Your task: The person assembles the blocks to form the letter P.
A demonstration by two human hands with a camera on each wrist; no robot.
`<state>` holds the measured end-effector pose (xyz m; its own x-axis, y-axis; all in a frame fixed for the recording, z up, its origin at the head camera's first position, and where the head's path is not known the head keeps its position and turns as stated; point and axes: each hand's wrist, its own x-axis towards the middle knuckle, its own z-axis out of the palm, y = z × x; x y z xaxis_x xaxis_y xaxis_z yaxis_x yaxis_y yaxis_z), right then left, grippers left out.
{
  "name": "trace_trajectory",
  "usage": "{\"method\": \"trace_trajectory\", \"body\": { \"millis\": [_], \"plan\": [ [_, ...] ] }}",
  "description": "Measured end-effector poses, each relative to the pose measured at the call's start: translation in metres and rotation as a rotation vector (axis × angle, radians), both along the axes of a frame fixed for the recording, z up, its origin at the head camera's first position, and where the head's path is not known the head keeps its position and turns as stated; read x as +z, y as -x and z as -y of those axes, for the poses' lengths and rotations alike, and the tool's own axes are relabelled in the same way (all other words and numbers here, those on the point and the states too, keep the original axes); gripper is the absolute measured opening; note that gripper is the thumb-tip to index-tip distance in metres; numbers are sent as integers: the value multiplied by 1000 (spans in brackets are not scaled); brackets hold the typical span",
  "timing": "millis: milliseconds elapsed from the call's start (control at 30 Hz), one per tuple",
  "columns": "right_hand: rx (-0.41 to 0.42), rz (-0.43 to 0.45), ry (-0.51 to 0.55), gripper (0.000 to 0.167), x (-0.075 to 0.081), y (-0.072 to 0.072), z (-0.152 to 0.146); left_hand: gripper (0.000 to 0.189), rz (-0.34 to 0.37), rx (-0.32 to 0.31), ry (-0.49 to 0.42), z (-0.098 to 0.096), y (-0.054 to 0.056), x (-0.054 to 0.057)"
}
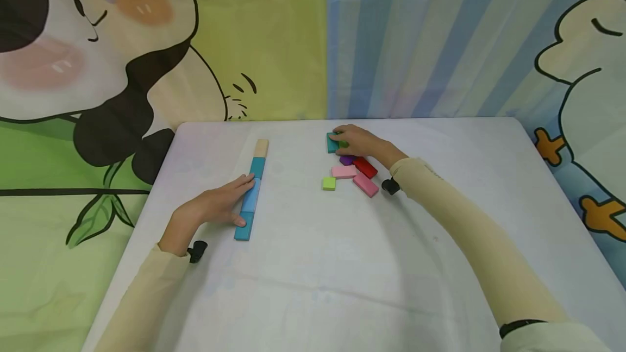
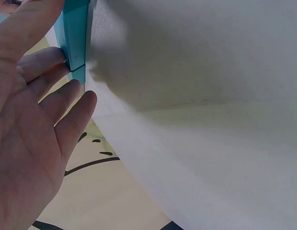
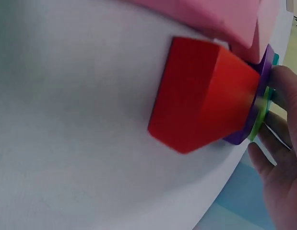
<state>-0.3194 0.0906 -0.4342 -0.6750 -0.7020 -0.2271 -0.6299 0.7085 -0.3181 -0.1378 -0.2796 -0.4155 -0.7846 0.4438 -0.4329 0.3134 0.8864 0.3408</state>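
A straight row of flat blocks lies at the left: a natural wood block (image 1: pixel 261 148) at the far end, a teal block (image 1: pixel 257 167), a light blue block (image 1: pixel 251 195) and another teal block (image 1: pixel 244 227) nearest. My left hand (image 1: pixel 217 205) rests along the row's left side, fingertips by the upper teal block and thumb on the lower one. In the left wrist view, that hand's fingers (image 2: pixel 59 96) are loosely extended. At the back centre, my right hand (image 1: pixel 359 141) pinches a teal block (image 1: pixel 332 143) between finger and thumb. A green block (image 1: pixel 344 144) shows partly beneath this hand.
Near the right hand lie a purple block (image 1: pixel 347 160), a red block (image 1: pixel 365 168), two pink blocks (image 1: pixel 344 171) and a lime green block (image 1: pixel 329 183). The white table (image 1: pixel 313 287) meets a patterned cloth backdrop (image 1: pixel 415 42) at its far edge.
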Motion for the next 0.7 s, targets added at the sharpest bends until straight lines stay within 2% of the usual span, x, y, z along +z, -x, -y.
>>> {"method": "trace_trajectory", "body": {
  "millis": [133, 233, 400, 467, 600, 700],
  "plan": [
    [-3, -67, -8, 64, 2, -2, 10, 108, 4, 1, 5, 3, 2, -2],
    [-13, -102, 54, 61, 9, -1, 28, 108, 2, 5, 15, 4, 3, -2],
    [-51, -48, 208, 58, 17, 4, 87, 108, 17, 12, 7, 5, 2, 0],
    [-39, -29, 236, 56, 19, 8, 114, 108, 22, 11, 6, 4, 1, 1],
    [-25, 12, 246, 53, 17, 16, 158, 107, 22, 7, 20, 3, 0, 1],
    [-50, 39, 205, 53, 11, 23, 175, 107, 19, 7, 13, 1, 0, 1]
  ]
}}
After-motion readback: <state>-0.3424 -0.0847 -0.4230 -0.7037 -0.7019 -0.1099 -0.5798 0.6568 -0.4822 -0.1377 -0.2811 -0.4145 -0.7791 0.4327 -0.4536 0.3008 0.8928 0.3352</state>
